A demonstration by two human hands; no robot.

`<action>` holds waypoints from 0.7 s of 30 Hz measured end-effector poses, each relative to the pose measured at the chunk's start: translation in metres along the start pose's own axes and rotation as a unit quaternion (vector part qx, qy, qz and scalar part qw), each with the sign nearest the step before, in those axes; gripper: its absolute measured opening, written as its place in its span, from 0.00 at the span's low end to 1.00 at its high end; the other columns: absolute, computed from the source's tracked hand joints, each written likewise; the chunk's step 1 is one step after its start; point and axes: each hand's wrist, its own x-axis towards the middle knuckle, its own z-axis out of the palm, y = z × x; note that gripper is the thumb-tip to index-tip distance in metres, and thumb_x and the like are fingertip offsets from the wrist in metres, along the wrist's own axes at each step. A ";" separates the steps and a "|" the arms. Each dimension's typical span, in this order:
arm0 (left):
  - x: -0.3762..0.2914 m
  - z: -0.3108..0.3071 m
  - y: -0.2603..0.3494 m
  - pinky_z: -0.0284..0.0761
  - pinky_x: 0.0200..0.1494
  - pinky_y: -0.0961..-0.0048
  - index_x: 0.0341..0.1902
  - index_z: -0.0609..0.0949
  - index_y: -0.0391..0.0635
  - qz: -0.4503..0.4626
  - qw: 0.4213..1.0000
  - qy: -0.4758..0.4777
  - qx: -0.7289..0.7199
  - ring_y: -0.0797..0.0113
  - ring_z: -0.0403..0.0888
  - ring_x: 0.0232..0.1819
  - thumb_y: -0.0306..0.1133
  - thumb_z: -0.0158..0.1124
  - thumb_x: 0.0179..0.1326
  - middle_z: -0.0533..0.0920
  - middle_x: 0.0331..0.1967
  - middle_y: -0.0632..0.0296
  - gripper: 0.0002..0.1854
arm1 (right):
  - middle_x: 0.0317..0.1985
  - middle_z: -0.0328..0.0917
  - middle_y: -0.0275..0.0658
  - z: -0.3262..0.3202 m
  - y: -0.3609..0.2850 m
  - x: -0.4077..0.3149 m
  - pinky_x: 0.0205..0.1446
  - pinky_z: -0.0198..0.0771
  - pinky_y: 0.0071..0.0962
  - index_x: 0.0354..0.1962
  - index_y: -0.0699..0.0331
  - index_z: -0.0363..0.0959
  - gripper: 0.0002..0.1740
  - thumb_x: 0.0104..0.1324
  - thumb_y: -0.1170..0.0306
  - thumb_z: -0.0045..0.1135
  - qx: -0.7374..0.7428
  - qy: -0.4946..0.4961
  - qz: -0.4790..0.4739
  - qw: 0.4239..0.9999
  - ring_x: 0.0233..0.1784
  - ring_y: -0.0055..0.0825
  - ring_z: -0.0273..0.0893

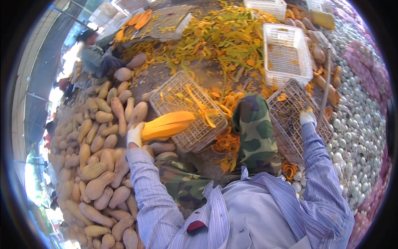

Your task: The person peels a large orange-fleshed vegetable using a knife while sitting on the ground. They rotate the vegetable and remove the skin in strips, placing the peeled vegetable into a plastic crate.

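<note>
My left hand [135,134], in a white glove, grips one end of a peeled orange squash [169,124]. The squash's free end lies over an upturned plastic crate [183,137] with peel strips [203,109] on top. My right hand [307,117], also gloved, is above the far side of a second upturned crate [287,105]. Something orange shows at its fingertips, too small to make out. Close beside this hand runs a long thin pole [325,84]; whether the fingers hold anything is unclear.
Unpeeled squashes [99,183] are heaped on my left. Peel [224,37] covers the ground ahead, near a white plastic basket [287,53]. Many whitish round onions [351,140] spread on my right, beside pink mesh sacks [367,65]. A seated person [98,57] is at the far left.
</note>
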 end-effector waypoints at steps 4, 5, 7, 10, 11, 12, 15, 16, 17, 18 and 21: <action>-0.045 -0.014 -0.052 0.87 0.46 0.58 0.63 0.87 0.40 -0.031 0.994 0.058 -0.082 0.57 0.89 0.48 0.38 0.72 0.71 0.89 0.53 0.52 0.21 | 0.55 0.87 0.62 0.026 0.016 -0.007 0.66 0.80 0.52 0.59 0.63 0.79 0.26 0.72 0.55 0.60 0.019 0.057 -0.030 0.998 0.62 0.59 0.86; -0.062 -0.020 -0.064 0.88 0.43 0.54 0.66 0.85 0.44 -0.084 0.989 0.059 -0.111 0.54 0.90 0.48 0.37 0.70 0.72 0.89 0.54 0.52 0.22 | 0.55 0.86 0.61 0.032 0.008 -0.011 0.66 0.80 0.52 0.58 0.63 0.80 0.26 0.71 0.54 0.61 -0.002 0.068 -0.021 0.997 0.62 0.59 0.86; -0.091 0.019 -0.053 0.88 0.36 0.52 0.70 0.82 0.50 -0.120 0.978 0.062 -0.160 0.51 0.91 0.48 0.36 0.69 0.72 0.88 0.55 0.52 0.24 | 0.53 0.86 0.60 0.027 0.007 -0.017 0.65 0.81 0.52 0.56 0.64 0.81 0.26 0.70 0.54 0.62 -0.051 0.109 0.020 0.993 0.60 0.60 0.86; -0.130 0.012 -0.073 0.88 0.33 0.50 0.74 0.78 0.50 -0.106 0.967 0.077 -0.220 0.50 0.91 0.47 0.33 0.70 0.71 0.87 0.57 0.53 0.28 | 0.53 0.84 0.60 0.026 -0.027 -0.026 0.65 0.80 0.52 0.58 0.64 0.82 0.28 0.70 0.53 0.63 0.024 0.188 -0.137 0.972 0.60 0.60 0.85; -0.147 0.016 -0.077 0.88 0.33 0.49 0.75 0.77 0.50 -0.126 0.966 0.091 -0.208 0.50 0.90 0.48 0.32 0.70 0.70 0.86 0.59 0.53 0.29 | 0.54 0.84 0.62 0.007 -0.057 -0.050 0.63 0.80 0.52 0.59 0.64 0.82 0.28 0.70 0.52 0.63 0.000 0.138 -0.146 0.980 0.60 0.60 0.85; -0.155 0.033 -0.072 0.88 0.34 0.48 0.75 0.77 0.50 -0.138 0.965 0.091 -0.205 0.51 0.90 0.49 0.31 0.70 0.70 0.85 0.61 0.54 0.30 | 0.59 0.82 0.65 0.006 -0.063 -0.045 0.68 0.78 0.52 0.64 0.64 0.80 0.31 0.71 0.52 0.61 0.057 0.126 -0.145 0.980 0.63 0.64 0.83; -0.189 0.075 -0.069 0.90 0.37 0.53 0.78 0.74 0.46 -0.111 0.962 0.123 -0.218 0.52 0.88 0.53 0.24 0.68 0.69 0.81 0.67 0.53 0.33 | 0.55 0.84 0.63 0.019 -0.091 -0.041 0.66 0.78 0.53 0.64 0.61 0.80 0.31 0.72 0.50 0.59 0.095 0.072 -0.165 0.979 0.59 0.63 0.84; -0.199 0.082 -0.072 0.90 0.38 0.55 0.79 0.74 0.45 -0.101 0.957 0.131 -0.238 0.52 0.88 0.53 0.23 0.67 0.70 0.81 0.67 0.53 0.33 | 0.54 0.85 0.62 0.029 -0.100 -0.040 0.65 0.79 0.54 0.64 0.59 0.80 0.31 0.72 0.50 0.58 0.091 0.048 -0.164 0.981 0.58 0.63 0.85; -0.201 0.089 -0.084 0.90 0.40 0.58 0.82 0.71 0.45 -0.083 0.956 0.117 -0.258 0.52 0.89 0.54 0.20 0.65 0.71 0.80 0.70 0.50 0.35 | 0.55 0.83 0.66 0.037 -0.104 -0.041 0.62 0.80 0.56 0.59 0.62 0.82 0.27 0.70 0.53 0.61 0.115 0.041 -0.181 0.976 0.56 0.64 0.85; -0.209 0.114 -0.067 0.91 0.43 0.54 0.84 0.67 0.44 -0.098 0.950 0.131 -0.267 0.53 0.87 0.58 0.21 0.66 0.72 0.79 0.72 0.47 0.37 | 0.54 0.82 0.67 0.046 -0.101 -0.038 0.61 0.80 0.57 0.58 0.62 0.81 0.27 0.70 0.54 0.60 0.105 0.054 -0.176 0.977 0.55 0.66 0.85; -0.214 0.124 -0.149 0.88 0.55 0.47 0.87 0.63 0.47 -0.111 0.920 0.191 -0.324 0.54 0.84 0.65 0.21 0.67 0.71 0.76 0.76 0.47 0.42 | 0.54 0.82 0.68 0.069 -0.126 -0.069 0.63 0.79 0.57 0.57 0.63 0.82 0.26 0.71 0.53 0.59 0.116 0.025 -0.199 0.973 0.54 0.67 0.84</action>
